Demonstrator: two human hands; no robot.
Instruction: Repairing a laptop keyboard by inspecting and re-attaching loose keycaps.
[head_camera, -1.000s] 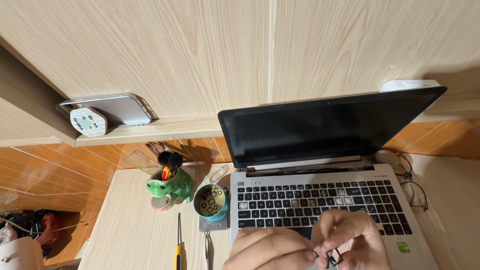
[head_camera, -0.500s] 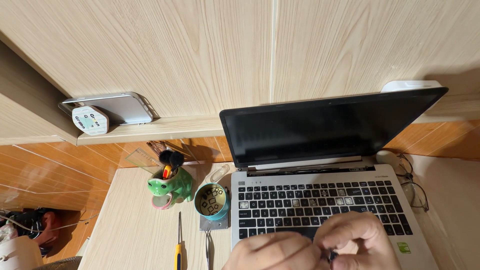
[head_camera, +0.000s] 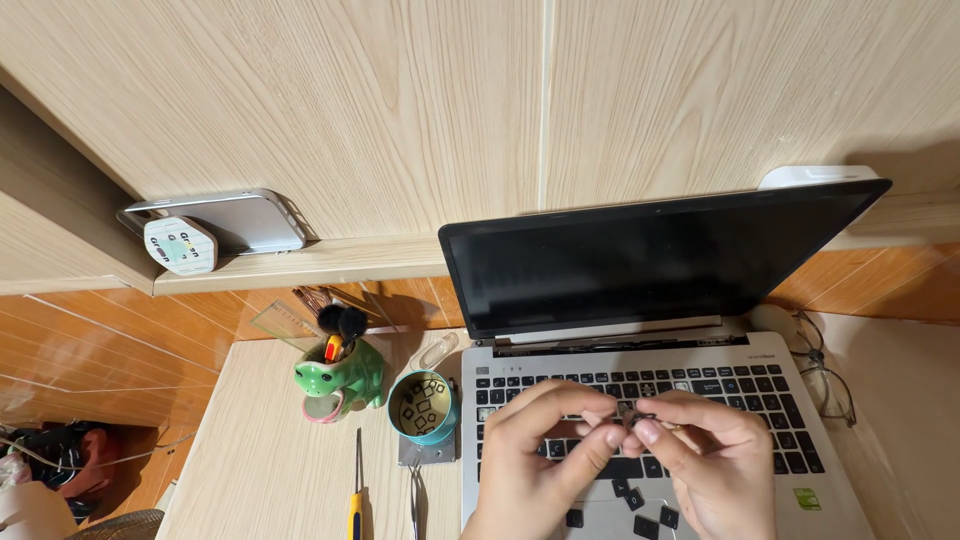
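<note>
While both hands are held over the front half of the laptop (head_camera: 660, 400), a tiny dark part (head_camera: 632, 412), likely a key piece, is pinched between the fingertips of the left hand (head_camera: 545, 455) and the right hand (head_camera: 710, 465). It is judged light, thin and easy to snap or drop, so it is best gripped softly by its edges. Loose black key caps (head_camera: 640, 505) are seen by the front edge.

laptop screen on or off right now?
Off, as far as the view shows: the laptop stands open, but its screen is uniformly black with no image or glow, only faint reflections.
</note>
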